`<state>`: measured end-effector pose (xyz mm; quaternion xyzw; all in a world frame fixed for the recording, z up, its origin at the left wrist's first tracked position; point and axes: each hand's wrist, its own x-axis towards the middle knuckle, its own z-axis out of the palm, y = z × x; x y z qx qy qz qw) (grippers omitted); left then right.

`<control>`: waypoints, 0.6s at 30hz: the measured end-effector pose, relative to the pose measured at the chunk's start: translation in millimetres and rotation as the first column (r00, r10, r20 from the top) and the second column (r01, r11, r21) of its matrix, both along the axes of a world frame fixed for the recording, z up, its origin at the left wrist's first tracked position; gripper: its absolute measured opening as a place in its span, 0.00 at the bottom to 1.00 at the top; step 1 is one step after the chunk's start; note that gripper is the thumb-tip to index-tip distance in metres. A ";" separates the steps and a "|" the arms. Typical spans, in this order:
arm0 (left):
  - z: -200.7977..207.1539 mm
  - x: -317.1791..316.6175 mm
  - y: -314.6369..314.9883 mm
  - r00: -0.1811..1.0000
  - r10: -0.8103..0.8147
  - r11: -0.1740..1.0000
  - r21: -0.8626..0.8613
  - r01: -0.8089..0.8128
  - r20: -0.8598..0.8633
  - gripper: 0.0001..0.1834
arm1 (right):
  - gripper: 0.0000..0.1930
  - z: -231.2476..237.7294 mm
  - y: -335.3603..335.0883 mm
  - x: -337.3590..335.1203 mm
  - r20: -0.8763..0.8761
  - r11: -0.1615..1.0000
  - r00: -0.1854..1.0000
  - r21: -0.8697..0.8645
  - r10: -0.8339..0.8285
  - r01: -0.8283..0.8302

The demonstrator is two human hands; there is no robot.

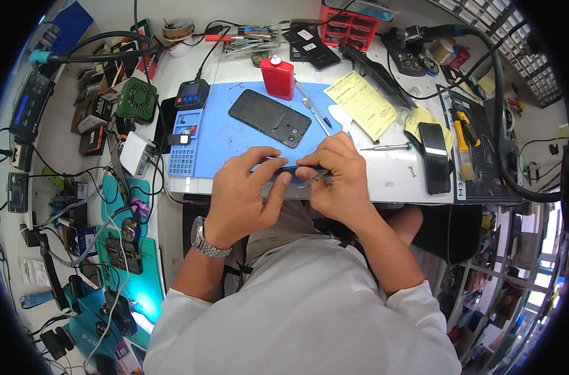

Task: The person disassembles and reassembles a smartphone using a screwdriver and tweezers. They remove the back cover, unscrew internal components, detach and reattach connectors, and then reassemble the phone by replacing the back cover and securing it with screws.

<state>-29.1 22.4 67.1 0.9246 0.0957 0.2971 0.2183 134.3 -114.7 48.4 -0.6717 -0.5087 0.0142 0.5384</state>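
Note:
Both hands meet over the front edge of the blue work mat. My left hand pinches one end of a thin dark piece, seen almost edge-on; its kind cannot be made out. In my closed right hand is a slim metal tool, its tip by the dark piece and most of it hidden by the fingers. Just beyond the hands lies a dark smartphone, its camera end toward the right. Behind it a red bottle with a white cap stands upright.
Pens lie right of the phone, near a yellow paper form. Further right are a green-ended screwdriver, another phone and a brush. On the left stand a small black device and a green fan.

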 end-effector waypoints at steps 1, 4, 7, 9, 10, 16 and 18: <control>-0.4 4.1 -0.2 0.999 -0.023 1.000 0.010 0.024 -0.028 0.09 | 0.10 -0.2 0.0 0.0 0.004 1.000 1.000 0.009 0.005 -0.005; -3.4 10.2 -0.1 0.998 -0.056 0.998 0.014 0.056 -0.028 0.10 | 0.11 -1.5 -0.7 -0.6 0.023 1.000 1.000 0.025 -0.005 0.004; -7.6 11.4 -1.1 0.999 -0.054 0.998 0.015 0.054 -0.004 0.09 | 0.10 -2.7 -1.9 -2.0 0.030 1.000 0.999 0.003 -0.024 0.024; -9.3 11.3 -1.9 0.999 -0.041 0.999 0.017 0.041 0.010 0.08 | 0.11 -3.3 -1.2 -1.8 0.031 1.000 0.999 -0.010 -0.025 0.025; -9.8 12.0 -1.8 0.999 -0.036 0.999 0.017 0.036 0.018 0.08 | 0.11 -3.5 -0.3 -0.7 0.032 1.000 0.999 -0.008 -0.024 0.024; -6.8 14.9 -2.2 0.999 -0.013 0.999 -0.033 0.015 0.037 0.07 | 0.14 -2.0 -13.8 14.2 -0.133 1.000 0.991 0.013 -0.013 0.014; -4.1 11.0 -9.6 1.000 0.008 0.999 -0.036 -0.008 0.019 0.07 | 0.15 -3.5 -24.2 11.5 -0.206 0.999 0.978 -0.007 -0.037 0.037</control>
